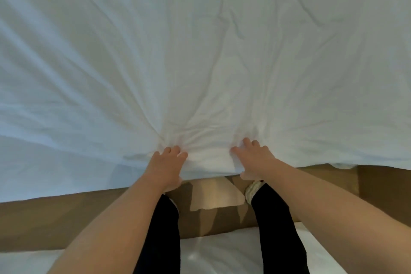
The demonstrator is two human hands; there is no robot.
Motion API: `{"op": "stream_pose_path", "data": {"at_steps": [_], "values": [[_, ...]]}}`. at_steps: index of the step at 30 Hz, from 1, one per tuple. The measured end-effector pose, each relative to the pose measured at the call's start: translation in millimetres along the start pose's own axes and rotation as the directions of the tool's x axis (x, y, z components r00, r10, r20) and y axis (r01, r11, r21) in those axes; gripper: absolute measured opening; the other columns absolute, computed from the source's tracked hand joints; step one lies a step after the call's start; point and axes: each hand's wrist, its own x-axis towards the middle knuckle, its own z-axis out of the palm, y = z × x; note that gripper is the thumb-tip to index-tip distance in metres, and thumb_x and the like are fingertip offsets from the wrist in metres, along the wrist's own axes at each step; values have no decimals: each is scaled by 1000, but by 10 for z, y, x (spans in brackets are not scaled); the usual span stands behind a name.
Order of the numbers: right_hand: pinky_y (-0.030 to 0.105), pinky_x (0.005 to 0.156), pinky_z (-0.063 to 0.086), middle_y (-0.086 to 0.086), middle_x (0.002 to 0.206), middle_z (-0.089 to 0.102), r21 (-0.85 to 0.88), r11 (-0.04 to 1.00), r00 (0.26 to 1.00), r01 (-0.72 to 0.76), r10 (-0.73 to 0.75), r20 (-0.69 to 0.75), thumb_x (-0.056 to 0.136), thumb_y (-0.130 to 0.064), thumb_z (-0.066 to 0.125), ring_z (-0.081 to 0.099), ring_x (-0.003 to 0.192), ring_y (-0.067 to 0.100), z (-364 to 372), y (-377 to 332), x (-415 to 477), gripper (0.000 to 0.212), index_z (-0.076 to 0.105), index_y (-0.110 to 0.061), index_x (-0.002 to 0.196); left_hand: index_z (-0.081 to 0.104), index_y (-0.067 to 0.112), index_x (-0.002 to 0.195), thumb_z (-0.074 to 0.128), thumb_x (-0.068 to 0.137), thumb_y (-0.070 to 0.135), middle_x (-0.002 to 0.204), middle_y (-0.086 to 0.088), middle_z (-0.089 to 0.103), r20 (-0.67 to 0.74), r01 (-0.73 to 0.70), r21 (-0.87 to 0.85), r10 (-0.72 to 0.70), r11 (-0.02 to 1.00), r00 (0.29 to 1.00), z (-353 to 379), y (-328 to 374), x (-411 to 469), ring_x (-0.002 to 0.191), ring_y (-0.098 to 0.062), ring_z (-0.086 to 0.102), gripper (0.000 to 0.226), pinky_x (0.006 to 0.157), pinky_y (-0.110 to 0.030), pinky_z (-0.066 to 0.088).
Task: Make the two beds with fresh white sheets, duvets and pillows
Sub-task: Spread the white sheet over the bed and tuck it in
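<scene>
A white sheet (200,51) covers the bed in front of me and fills most of the view, with creases fanning out from my hands. My left hand (165,165) grips the sheet's near edge, fingers on top and thumb under the hem. My right hand (252,158) grips the same edge a little to the right, fingers dug into the fabric. The cloth between the two hands is bunched and pulled taut.
A brown floor (66,218) runs between this bed and a second white surface (211,251) behind my legs at the bottom. My legs in black trousers (273,224) stand in that narrow gap.
</scene>
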Motion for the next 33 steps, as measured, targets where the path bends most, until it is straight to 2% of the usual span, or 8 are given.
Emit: {"op": "stream_pose_path", "data": {"at_steps": [6,11,16,20,23,25,28,33], "values": [[61,115,17,12,162,-13,146,977,988,153,-150,-30,90,-37,62,-8,149,35,-80,-704,15,91,-3,-34,155,18,21,148,61,85,32,159,-7,11,-58,169,262,-159,950,986,120,-662,-283,146,-32,13,77,111,-53,24],[68,111,17,13,161,-19,-4,970,950,243,-239,-202,85,-48,66,-10,148,41,-372,-1642,341,106,-15,-33,153,-9,22,154,57,91,34,160,-15,-17,-105,441,189,-429,877,897,133,-1390,-536,145,-46,-6,92,115,-59,15],[67,112,14,21,158,-23,11,994,955,109,-102,-279,89,-33,64,-14,146,45,-429,-2303,705,109,-27,-31,149,-22,18,151,63,86,29,157,-24,-18,-229,466,269,-414,843,881,352,-2002,-596,144,-50,-7,108,114,-62,11],[53,109,33,22,161,-9,66,998,954,-4,24,-300,100,-9,41,9,147,43,-474,-2540,865,84,-23,-28,151,32,13,151,62,72,-8,152,-29,27,-439,343,299,-192,890,878,438,-2480,-515,138,-50,28,87,103,-68,22],[40,80,46,18,155,24,43,997,962,65,-51,-269,96,-2,41,48,124,37,-662,-2522,916,81,-7,-28,155,64,5,112,66,65,-13,99,-23,62,-441,271,227,-149,935,885,404,-2607,-464,91,-40,63,50,84,-53,46],[34,67,39,10,124,51,10,994,966,109,-104,-238,95,-3,41,60,93,30,-827,-2455,882,78,1,-33,155,66,11,101,60,78,-5,86,-13,63,-368,250,116,-192,961,910,202,-2600,-468,79,-34,63,29,70,-36,45],[33,66,40,1,79,49,24,990,977,142,-136,-161,95,-4,38,52,74,25,-1113,-2358,773,71,13,-36,154,67,22,104,52,89,9,99,-4,67,-299,272,98,-232,957,925,-123,-2626,-500,92,-28,65,25,74,-30,42],[37,90,46,10,126,58,-37,978,978,206,-207,-21,99,-7,36,56,113,32,-1291,-2454,478,58,27,-25,153,67,21,113,53,83,8,106,-2,66,-133,235,96,-221,967,966,-323,-2573,-805,96,-24,64,35,78,-30,47]]}}
